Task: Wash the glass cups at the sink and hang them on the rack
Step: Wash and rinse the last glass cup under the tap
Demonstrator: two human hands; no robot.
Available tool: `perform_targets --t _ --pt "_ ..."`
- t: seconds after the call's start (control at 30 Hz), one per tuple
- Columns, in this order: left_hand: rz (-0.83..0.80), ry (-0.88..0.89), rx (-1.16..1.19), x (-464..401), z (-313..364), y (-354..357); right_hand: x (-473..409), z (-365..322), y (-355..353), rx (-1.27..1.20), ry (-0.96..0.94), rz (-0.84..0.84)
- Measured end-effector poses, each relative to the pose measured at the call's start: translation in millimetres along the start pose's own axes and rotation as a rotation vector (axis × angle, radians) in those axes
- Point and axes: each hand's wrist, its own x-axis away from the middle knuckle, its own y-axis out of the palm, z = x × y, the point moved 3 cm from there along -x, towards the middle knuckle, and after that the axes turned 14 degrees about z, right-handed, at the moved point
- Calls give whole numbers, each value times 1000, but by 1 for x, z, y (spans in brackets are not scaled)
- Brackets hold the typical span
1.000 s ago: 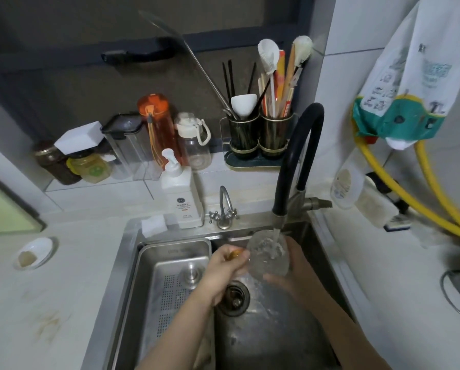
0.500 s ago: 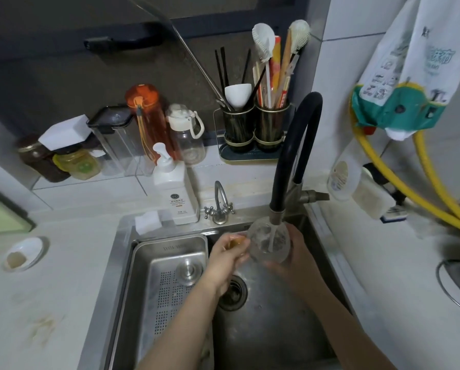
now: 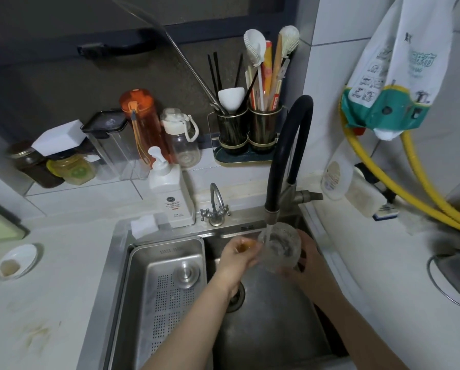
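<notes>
Cup (image 3: pixel 279 248) sits under the running tap (image 3: pixel 271 209), over the sink (image 3: pixel 263 329). Right hand (image 3: pixel 307 265) fingers grasp it; left hand (image 3: pixel 238 256) pinches its rim. Wet glass risks slipping and striking the basin.

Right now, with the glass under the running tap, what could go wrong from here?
The wet glass cup could slip from the right hand into the steel sink and crack. Its rim sits close to the black faucet nozzle and may knock it. Water hitting the cup could splash onto the counter.
</notes>
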Motion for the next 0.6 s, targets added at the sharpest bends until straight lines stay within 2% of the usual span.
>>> perform_targets --t 0.17,0.27,0.37,0.47,0.6 --pt "18 9 25 -3 2 -30 4 -4 15 -67 -21 -70" --pt "15 6 68 -4 4 -23 -6 -4 12 -97 -19 -83" --pt "-3 -17 88 4 -6 -17 -5 3 5 -144 4 -5" --pt "2 -28 113 7 -8 -29 8 -3 10 -91 -74 -80" --pt "34 23 59 0 2 -22 1 -9 6 -160 -28 -76"
